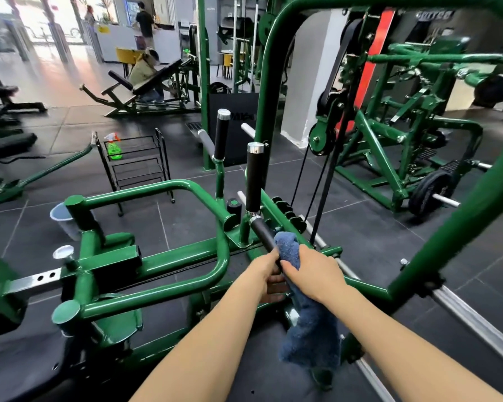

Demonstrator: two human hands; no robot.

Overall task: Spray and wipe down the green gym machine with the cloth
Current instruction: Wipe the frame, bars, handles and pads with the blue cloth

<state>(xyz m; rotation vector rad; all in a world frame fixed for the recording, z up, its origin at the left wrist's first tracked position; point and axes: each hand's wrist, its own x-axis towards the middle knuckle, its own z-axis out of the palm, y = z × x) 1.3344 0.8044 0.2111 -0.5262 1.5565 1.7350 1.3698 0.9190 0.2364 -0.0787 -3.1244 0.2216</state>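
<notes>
Head view, gym floor, dark tiles.

Green machine (157, 258): painted tube frame, fills the lower and middle of the view; looped bar at centre, square tube with a bare metal slide at left.

Handle (263, 232): black grip, slanted, low on the machine at centre; two upright black grips with metal caps stand just behind it.

Left hand (266, 274): fingers closed around the lower end of the slanted handle.

Right hand (314, 275): closed on the cloth, pressing it to the same handle, just beside the left hand; the two hands nearly touch.

Cloth (305, 317): blue, fluffy; upper end bunched over the handle above the right hand, the rest hangs down below the wrist.

Spray bottle (114, 146): green, pale trigger head, lying on the top shelf of a black wire rack (137, 166), well apart from the hands, behind the machine at left.

Bucket (64, 221): pale plastic, on the floor behind the machine's left post.

Further green machines at right and rear; one person seated at a bench in the background, others standing near a counter
</notes>
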